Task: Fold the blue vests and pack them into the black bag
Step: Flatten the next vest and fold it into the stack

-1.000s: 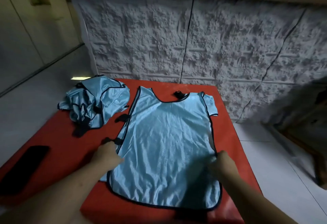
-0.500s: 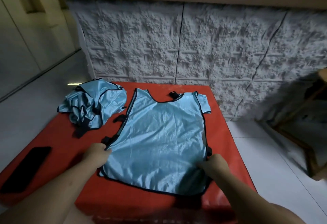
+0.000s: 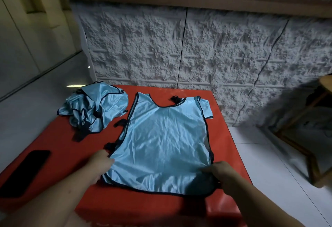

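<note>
The vest (image 3: 165,140) lies flat on the red bench (image 3: 59,147), its long axis running straight away from the hands: hem nearest them, neckline and shoulder straps at the far end by the wall. The left hand (image 3: 101,163) sits at the vest's near left edge, fingers curled onto the black trim, and seems to pinch it. The right hand (image 3: 220,170) is at the near right edge, fingers bent over the fabric, apparently gripping it too, though shadow hides the fingertips. Both hands are equally close, one at each side of the hem, so a fold could go either across or lengthwise from here. The unfolded pile (image 3: 93,110) waits beyond and left of the left hand. No black bag is in view.
</note>
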A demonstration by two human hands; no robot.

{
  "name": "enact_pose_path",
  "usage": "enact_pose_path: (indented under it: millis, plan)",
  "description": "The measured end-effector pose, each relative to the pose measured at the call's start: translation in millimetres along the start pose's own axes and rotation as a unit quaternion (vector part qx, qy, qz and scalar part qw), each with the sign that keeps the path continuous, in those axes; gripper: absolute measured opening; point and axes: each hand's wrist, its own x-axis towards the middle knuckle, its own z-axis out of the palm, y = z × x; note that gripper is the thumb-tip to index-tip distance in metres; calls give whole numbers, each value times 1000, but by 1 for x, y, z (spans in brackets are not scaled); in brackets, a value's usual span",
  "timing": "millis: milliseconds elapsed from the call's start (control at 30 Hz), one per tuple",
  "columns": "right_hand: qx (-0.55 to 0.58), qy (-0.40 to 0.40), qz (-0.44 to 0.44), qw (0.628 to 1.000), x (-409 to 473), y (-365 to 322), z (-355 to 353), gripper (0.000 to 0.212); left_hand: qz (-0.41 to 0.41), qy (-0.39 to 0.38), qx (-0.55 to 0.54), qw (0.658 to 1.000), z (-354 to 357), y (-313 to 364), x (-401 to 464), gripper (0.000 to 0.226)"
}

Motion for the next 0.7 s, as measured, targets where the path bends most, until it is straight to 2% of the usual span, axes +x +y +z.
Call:
enact_pose_path:
  millis: [67, 200, 333, 400, 533, 700]
  plan:
    - [39, 2, -11, 999, 0, -2, -1, 17, -22, -25, -34, 999, -1, -4, 1, 13]
    - [115, -49, -8, 992, -5, -2, 2, 22, -53, -73, -64, 994, -1, -2, -9, 18]
    - [122, -93, 11, 988, -6, 0, 10, 25, -56, -100, -28, 993, 0, 2, -15, 22]
    - [86, -95, 12, 992, -5, 1, 12, 26, -49, -91, -11, 995, 0, 3, -15, 20]
    - [30, -51, -4, 998, -4, 2, 10, 28, -32, -40, 1, 999, 2, 5, -16, 17]
    - [104, -35, 13, 994, -8, -5, 2, 30, -59, -10, 31, 998, -1, 2, -5, 20]
